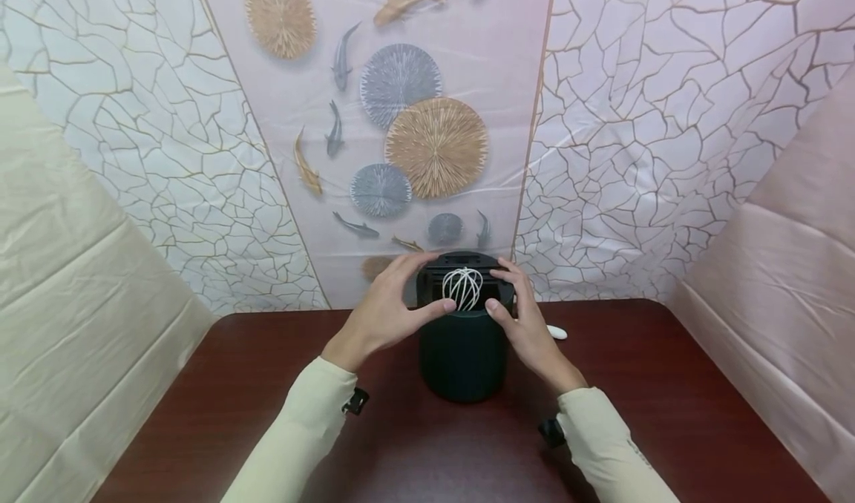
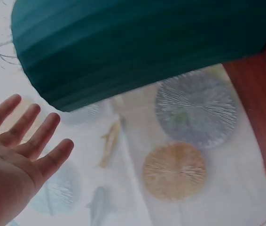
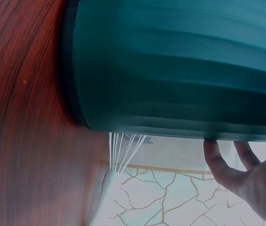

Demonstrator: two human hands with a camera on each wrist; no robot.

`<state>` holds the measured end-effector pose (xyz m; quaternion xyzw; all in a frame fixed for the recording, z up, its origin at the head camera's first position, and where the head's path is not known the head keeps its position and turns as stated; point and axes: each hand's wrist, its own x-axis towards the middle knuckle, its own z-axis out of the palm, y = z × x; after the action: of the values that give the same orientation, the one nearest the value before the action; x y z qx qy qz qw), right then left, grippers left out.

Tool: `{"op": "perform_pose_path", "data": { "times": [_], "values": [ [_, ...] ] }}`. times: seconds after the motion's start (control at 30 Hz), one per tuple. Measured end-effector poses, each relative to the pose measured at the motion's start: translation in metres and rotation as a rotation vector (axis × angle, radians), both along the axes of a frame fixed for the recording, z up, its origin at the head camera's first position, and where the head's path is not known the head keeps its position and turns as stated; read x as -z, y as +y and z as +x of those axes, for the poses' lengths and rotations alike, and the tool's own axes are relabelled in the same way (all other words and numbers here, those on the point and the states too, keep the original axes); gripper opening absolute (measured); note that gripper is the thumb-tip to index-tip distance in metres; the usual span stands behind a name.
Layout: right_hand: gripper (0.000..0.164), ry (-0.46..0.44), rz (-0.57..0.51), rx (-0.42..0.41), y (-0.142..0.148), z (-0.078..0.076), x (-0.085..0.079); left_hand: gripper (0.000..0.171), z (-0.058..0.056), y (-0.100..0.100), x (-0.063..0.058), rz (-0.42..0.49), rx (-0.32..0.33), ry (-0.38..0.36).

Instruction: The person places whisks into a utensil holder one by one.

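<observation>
A dark green ribbed utensil holder (image 1: 463,358) stands upright on the table. The white wire loops of a whisk (image 1: 462,288) rise from its opening, and the lower part is hidden inside. My left hand (image 1: 384,306) is spread beside the holder's left rim; in the left wrist view its fingers (image 2: 43,141) look apart from the wall. At the right rim is my right hand (image 1: 524,325), thumb near the front edge and fingers farther back. The right wrist view puts its fingertips (image 3: 211,148) at the holder's side; whether they touch is unclear.
Behind the holder, to the right, lies a second white whisk (image 3: 107,190); only its handle end (image 1: 557,332) shows in the head view. The dark red wooden table (image 1: 267,414) meets a patterned cloth backdrop (image 1: 601,154), with plain cloth at both sides.
</observation>
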<state>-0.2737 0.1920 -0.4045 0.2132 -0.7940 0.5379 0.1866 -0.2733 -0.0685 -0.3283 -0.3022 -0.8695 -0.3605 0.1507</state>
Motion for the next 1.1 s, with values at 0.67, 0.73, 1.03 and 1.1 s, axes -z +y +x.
{"op": "perform_pose_path", "data": {
  "times": [0.67,0.73,1.03,1.1],
  "values": [
    [0.053,-0.03,-0.022,-0.023,-0.003,0.002,-0.001,0.079,-0.019,0.011,0.061,0.2,0.035,-0.036],
    [0.054,-0.039,-0.02,-0.023,-0.003,0.003,-0.003,0.082,-0.018,0.013,0.062,0.196,0.026,-0.037],
    [0.055,-0.077,-0.018,-0.022,0.0,0.007,-0.006,0.084,-0.016,0.018,0.064,0.219,-0.021,-0.038],
    [0.058,-0.085,-0.02,-0.032,0.001,0.009,-0.006,0.082,-0.016,0.018,0.066,0.232,-0.018,-0.033]
  ]
}}
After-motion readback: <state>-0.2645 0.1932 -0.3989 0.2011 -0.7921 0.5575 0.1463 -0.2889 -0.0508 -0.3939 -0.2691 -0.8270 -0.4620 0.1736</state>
